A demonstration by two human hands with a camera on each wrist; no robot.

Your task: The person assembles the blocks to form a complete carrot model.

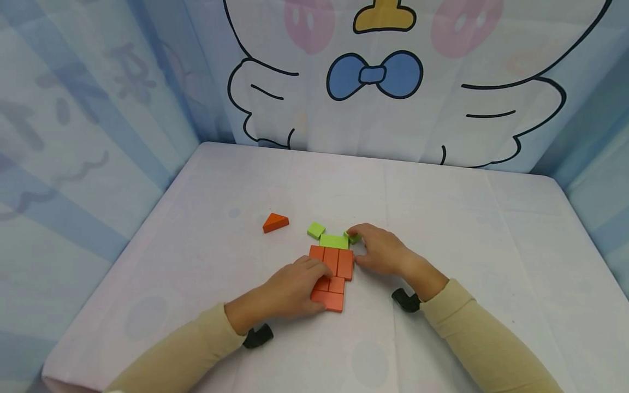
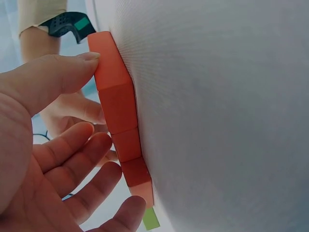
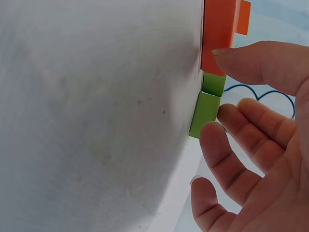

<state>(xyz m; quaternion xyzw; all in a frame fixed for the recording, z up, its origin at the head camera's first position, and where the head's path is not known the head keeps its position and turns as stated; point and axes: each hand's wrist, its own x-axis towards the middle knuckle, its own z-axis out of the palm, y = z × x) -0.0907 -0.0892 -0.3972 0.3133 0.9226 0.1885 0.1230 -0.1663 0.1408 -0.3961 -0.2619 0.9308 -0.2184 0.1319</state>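
Observation:
Several orange-red building blocks lie flat and close together on the table. A green rectangular block borders their far end, with one small green block at its left corner and another at its right. My left hand rests along the left side of the orange-red group; its thumb touches the near block, its fingers loosely bent. With the right hand, I touch the right-hand green block with the fingertips, while the thumb rests against an orange-red block.
An orange triangular block lies apart, at the far left of the group. A pale cloth covers the table. Printed curtains hang behind it and at both sides. Dark straps with small devices sit at the wrists.

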